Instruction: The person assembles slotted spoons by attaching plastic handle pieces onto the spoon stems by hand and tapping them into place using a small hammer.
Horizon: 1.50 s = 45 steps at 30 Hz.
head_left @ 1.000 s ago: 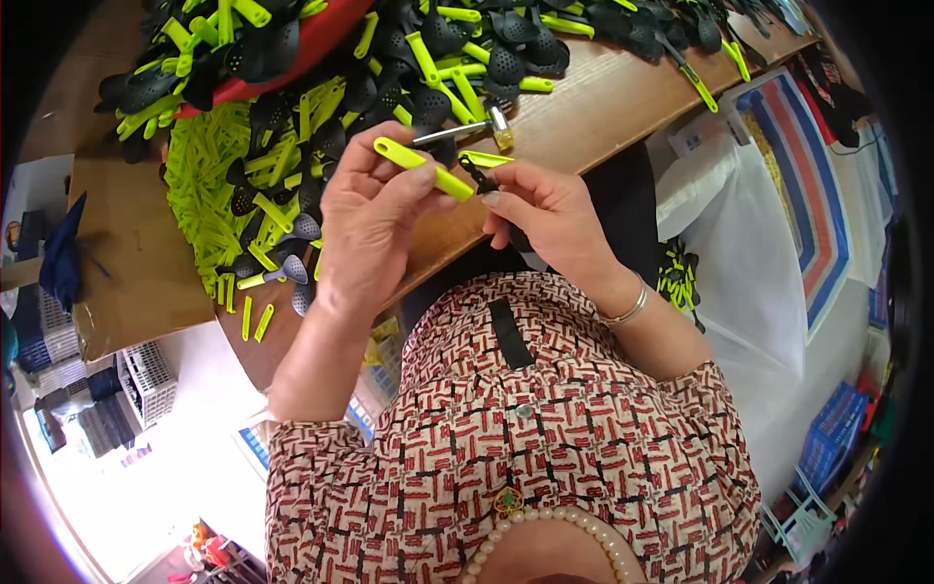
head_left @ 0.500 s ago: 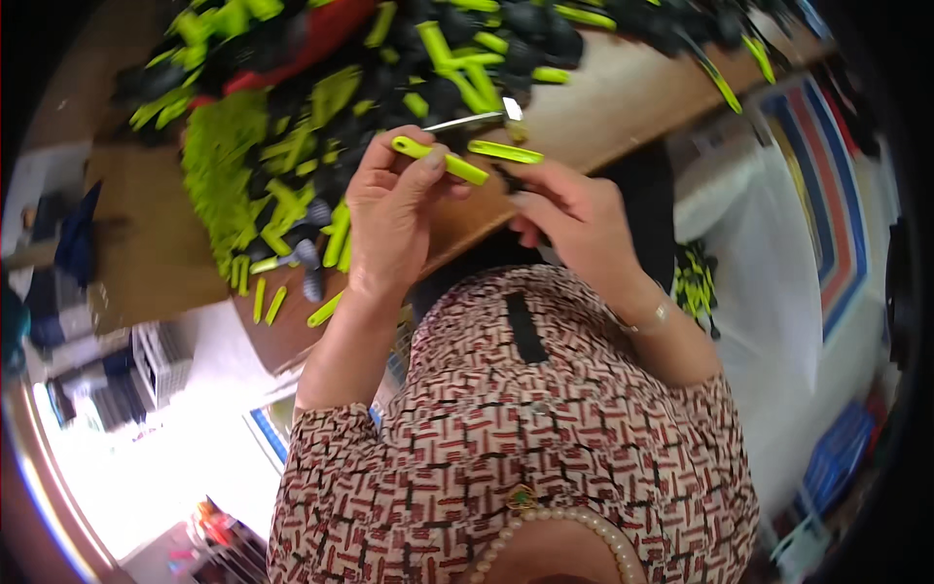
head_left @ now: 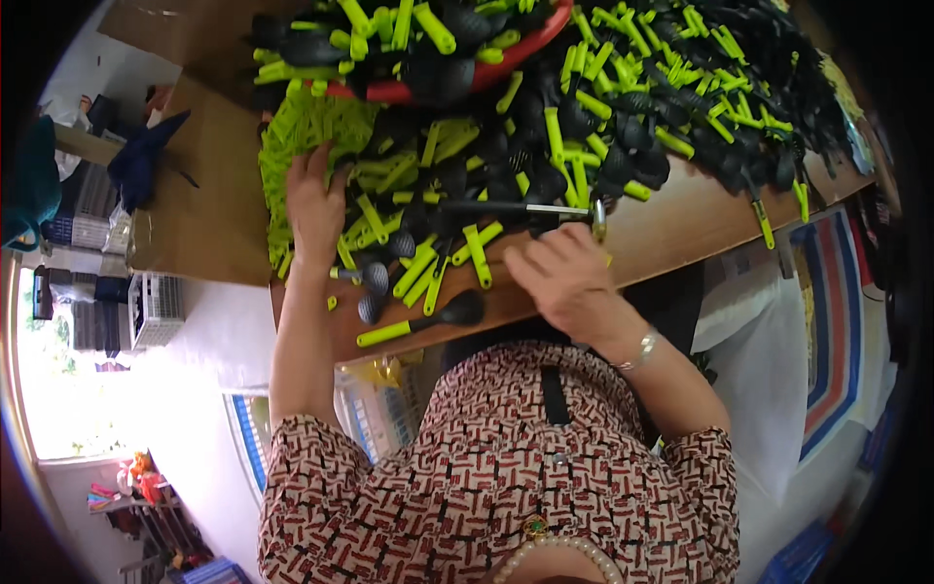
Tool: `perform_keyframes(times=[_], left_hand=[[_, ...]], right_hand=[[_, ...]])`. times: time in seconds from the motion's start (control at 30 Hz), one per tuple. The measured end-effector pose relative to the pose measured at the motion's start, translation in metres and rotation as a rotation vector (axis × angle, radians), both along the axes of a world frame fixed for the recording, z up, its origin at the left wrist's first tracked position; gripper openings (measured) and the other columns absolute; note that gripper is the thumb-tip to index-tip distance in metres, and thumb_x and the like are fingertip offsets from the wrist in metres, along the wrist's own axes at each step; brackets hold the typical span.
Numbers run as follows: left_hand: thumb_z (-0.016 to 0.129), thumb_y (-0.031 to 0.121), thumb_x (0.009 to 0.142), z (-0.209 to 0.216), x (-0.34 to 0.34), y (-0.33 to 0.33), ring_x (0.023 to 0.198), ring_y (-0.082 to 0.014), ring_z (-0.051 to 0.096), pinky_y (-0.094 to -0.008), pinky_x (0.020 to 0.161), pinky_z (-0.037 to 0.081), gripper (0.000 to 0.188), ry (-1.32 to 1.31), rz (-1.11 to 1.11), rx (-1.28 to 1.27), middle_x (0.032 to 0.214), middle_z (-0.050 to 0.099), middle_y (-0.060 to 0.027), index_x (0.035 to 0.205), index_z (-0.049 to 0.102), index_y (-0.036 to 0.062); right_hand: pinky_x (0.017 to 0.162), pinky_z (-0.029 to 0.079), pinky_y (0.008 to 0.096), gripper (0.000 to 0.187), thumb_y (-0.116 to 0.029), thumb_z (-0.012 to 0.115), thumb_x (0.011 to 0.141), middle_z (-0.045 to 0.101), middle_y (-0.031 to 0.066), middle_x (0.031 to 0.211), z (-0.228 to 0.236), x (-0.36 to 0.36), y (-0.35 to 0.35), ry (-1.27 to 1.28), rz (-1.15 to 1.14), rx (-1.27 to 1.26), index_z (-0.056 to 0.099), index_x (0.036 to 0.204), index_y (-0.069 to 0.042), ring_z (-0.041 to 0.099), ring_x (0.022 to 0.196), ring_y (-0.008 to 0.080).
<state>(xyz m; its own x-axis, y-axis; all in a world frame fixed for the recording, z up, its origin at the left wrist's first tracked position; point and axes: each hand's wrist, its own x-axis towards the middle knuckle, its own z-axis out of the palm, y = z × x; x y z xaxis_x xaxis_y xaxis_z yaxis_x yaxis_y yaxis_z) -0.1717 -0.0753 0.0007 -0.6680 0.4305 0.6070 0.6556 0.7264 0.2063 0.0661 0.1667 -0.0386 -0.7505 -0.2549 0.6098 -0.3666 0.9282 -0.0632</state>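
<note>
My left hand rests with spread fingers on a heap of lime-green plastic handles at the left of the table. My right hand is palm down over the table's front edge, its fingers loosely bent and apart; what lies under its palm is hidden. Just beyond it lies a hammer with a black grip, a bare metal shaft and a metal head. Between my hands lie loose green handles and perforated dark grey utensil heads. A black spoon with a green handle lies at the near edge.
A red basin heaped with black, green-handled utensils stands at the back. More such utensils cover the table to the right. A cardboard box is at the left. White crates stand beyond it.
My left hand no longer holds the green handle up before me and has moved left to the green heap. My right hand has lowered toward the table. The view has shifted.
</note>
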Motion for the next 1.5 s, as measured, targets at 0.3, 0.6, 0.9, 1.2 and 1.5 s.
perform_keyframes(times=[0.3,0.6,0.9,1.2,1.5], left_hand=[[0.078,0.018,0.078,0.11,0.025,0.096,0.097,-0.0274,0.058,-0.0396,0.084,0.045,0.03,0.522,-0.407,-0.059,0.101,0.065,-0.0045,0.107,0.07,0.0147],[0.062,0.012,0.082,0.121,-0.012,0.176,0.089,-0.0292,0.064,-0.0401,0.078,0.052,0.029,0.53,-0.566,-0.384,0.094,0.064,-0.0088,0.11,0.066,0.0124],[0.074,0.019,0.085,0.107,0.068,0.217,0.098,-0.0292,0.064,-0.0382,0.079,0.052,0.03,0.371,-0.742,-0.217,0.108,0.068,-0.0072,0.114,0.068,0.0117],[0.067,0.055,0.083,-0.022,0.079,0.302,0.128,-0.0301,0.048,-0.0468,0.097,0.044,0.06,0.188,-0.826,-0.51,0.14,0.051,-0.0043,0.135,0.056,0.0264],[0.074,0.035,0.08,-0.009,0.028,0.272,0.122,-0.029,0.054,-0.0463,0.097,0.04,0.047,0.391,-0.761,-0.545,0.132,0.058,0.002,0.123,0.06,0.0262]], right_hand=[[0.1,0.037,0.0476,0.026,-0.011,0.059,0.081,0.057,0.007,0.1,-0.02,-0.03,-0.015,-0.029,0.018,-0.115,0.062,0.106,-0.007,0.053,0.104,0.0249],[0.089,0.043,0.0429,0.018,-0.004,0.069,0.079,0.062,0.0059,0.102,-0.012,0.013,0.023,0.15,-0.167,-0.36,0.064,0.096,-0.007,0.059,0.097,0.0255],[0.077,0.05,0.0424,0.008,-0.004,0.066,0.083,0.066,0.0131,0.091,-0.027,0.021,0.148,0.327,-0.546,-0.588,0.069,0.09,-0.004,0.062,0.088,0.0347],[0.075,0.044,0.0378,0.007,-0.011,0.06,0.076,0.06,0.0059,0.089,-0.044,-0.02,0.217,0.128,-0.846,0.121,0.066,0.078,-0.011,0.057,0.089,0.0258],[0.077,0.042,0.0403,0.008,-0.008,0.057,0.082,0.065,0.0087,0.079,-0.033,0.003,0.217,0.228,-0.715,-0.04,0.064,0.079,-0.008,0.063,0.078,0.0275]])
